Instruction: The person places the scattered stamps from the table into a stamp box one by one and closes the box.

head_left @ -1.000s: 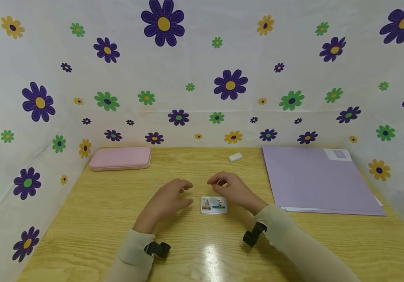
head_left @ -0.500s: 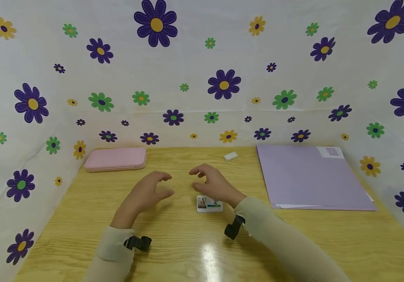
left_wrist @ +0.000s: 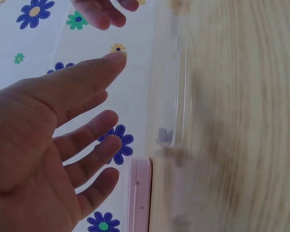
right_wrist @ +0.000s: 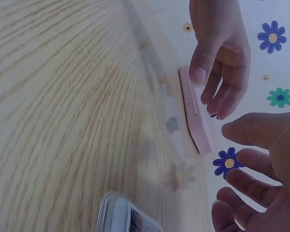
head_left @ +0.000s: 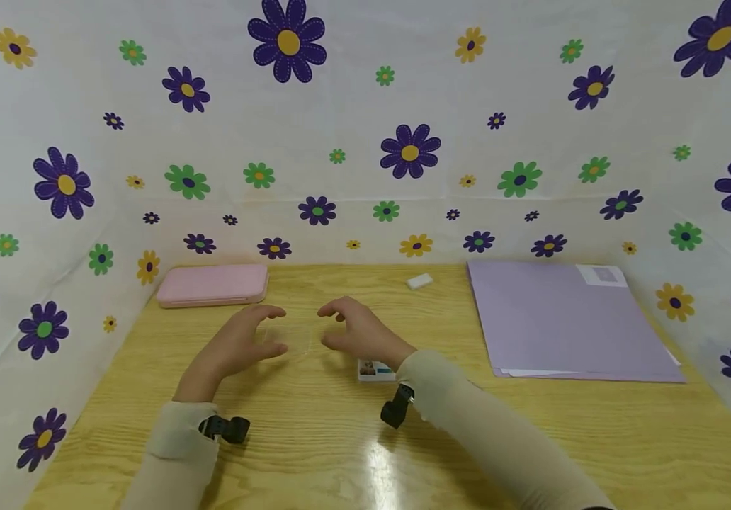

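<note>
A clear, thin-edged plastic piece, perhaps a lid or shallow box (head_left: 298,340), lies on the table between the two hands. Its transparent edge (left_wrist: 178,96) stands out in the left wrist view. To its left the left hand (head_left: 231,343) hovers with parted, bent fingers and holds nothing. The right hand (head_left: 364,334), likewise parted and holding nothing, faces it from the right. Below the right wrist sits a small white case with printed pictures (head_left: 373,371), partly hidden by that wrist; one rounded corner of the case (right_wrist: 111,212) shows in the right wrist view.
A pink pencil case (head_left: 214,285) lies at the back left. Near the back edge is a white eraser-like block (head_left: 419,281). Purple folders (head_left: 569,319) with white sheets under them cover the right side. Flower-patterned cloth (head_left: 353,177) walls the wooden table (head_left: 302,439).
Both hands have shifted left, away from the small white case, and come to either side of the clear plastic piece. The right wrist now covers part of the case, and the right-hand fingers have parted.
</note>
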The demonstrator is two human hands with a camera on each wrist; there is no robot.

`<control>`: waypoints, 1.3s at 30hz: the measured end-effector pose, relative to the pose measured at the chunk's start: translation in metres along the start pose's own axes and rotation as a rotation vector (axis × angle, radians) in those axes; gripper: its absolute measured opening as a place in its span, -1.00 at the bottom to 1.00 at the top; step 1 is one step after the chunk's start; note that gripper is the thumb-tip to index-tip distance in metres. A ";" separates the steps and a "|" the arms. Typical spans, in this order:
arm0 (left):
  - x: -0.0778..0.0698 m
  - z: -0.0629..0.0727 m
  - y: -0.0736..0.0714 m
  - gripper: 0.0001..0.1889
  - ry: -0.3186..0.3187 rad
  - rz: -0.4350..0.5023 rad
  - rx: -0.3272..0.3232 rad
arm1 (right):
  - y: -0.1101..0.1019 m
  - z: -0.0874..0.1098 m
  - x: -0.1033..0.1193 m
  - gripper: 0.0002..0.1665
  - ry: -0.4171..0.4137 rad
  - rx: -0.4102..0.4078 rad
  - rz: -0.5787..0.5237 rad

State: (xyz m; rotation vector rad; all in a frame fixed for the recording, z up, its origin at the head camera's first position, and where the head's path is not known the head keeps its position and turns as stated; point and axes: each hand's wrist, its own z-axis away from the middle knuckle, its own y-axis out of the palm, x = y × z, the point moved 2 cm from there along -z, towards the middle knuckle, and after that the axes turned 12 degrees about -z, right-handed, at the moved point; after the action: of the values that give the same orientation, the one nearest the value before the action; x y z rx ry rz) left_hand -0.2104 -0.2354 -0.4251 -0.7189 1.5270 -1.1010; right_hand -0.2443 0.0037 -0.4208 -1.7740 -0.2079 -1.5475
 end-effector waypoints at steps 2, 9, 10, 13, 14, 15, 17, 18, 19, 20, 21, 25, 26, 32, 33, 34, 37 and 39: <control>0.005 -0.002 -0.002 -0.33 0.006 0.003 0.009 | 0.002 -0.003 0.001 -0.45 0.003 0.015 0.021; 0.021 -0.006 -0.003 -0.26 -0.010 0.043 0.095 | 0.008 -0.014 0.001 -0.39 0.028 0.057 0.042; 0.023 -0.007 -0.003 -0.26 -0.020 0.051 0.103 | 0.009 -0.016 0.001 -0.38 0.033 0.059 0.041; 0.027 -0.009 -0.002 -0.26 -0.029 0.062 0.117 | 0.013 -0.022 -0.002 -0.34 0.039 0.068 0.051; 0.028 -0.009 -0.002 -0.26 -0.032 0.065 0.119 | 0.015 -0.024 -0.002 -0.33 0.040 0.068 0.058; 0.029 -0.010 -0.002 -0.26 -0.034 0.069 0.119 | 0.016 -0.025 -0.003 -0.32 0.041 0.068 0.063; 0.030 -0.010 -0.001 -0.27 -0.032 0.071 0.118 | 0.018 -0.029 -0.003 -0.31 0.037 0.070 0.075; 0.031 -0.011 -0.001 -0.27 -0.029 0.073 0.120 | 0.019 -0.029 -0.003 -0.31 0.040 0.071 0.079; 0.032 -0.011 -0.001 -0.27 -0.022 0.070 0.121 | 0.019 -0.030 -0.003 -0.31 0.037 0.072 0.083; 0.033 -0.012 0.000 -0.27 -0.022 0.067 0.123 | 0.020 -0.031 -0.003 -0.31 0.033 0.074 0.087; 0.034 -0.013 0.000 -0.28 -0.023 0.067 0.127 | 0.021 -0.032 -0.003 -0.32 0.030 0.077 0.098; 0.037 -0.014 0.004 -0.28 -0.018 0.078 0.140 | 0.025 -0.037 -0.005 -0.33 0.033 0.076 0.153; 0.038 -0.014 0.005 -0.28 -0.020 0.083 0.143 | 0.026 -0.039 -0.007 -0.32 0.043 0.077 0.164; 0.041 -0.015 0.010 -0.26 -0.035 0.087 0.155 | 0.030 -0.046 -0.013 -0.27 0.088 0.081 0.211; 0.042 -0.016 0.011 -0.26 -0.036 0.087 0.156 | 0.030 -0.047 -0.014 -0.25 0.089 0.082 0.222; 0.042 -0.016 0.011 -0.26 -0.035 0.088 0.157 | 0.031 -0.048 -0.014 -0.24 0.086 0.085 0.236; 0.042 -0.017 0.012 -0.27 -0.018 0.092 0.155 | 0.032 -0.049 -0.015 -0.20 0.082 0.100 0.275; 0.043 -0.018 0.013 -0.28 -0.001 0.088 0.155 | 0.032 -0.049 -0.014 -0.17 0.078 0.106 0.298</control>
State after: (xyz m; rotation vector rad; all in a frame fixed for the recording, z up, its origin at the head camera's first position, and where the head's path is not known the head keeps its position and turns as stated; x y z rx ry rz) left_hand -0.2369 -0.2634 -0.4543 -0.5418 1.4409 -1.1378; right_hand -0.2678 -0.0446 -0.4485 -1.5783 0.0134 -1.3621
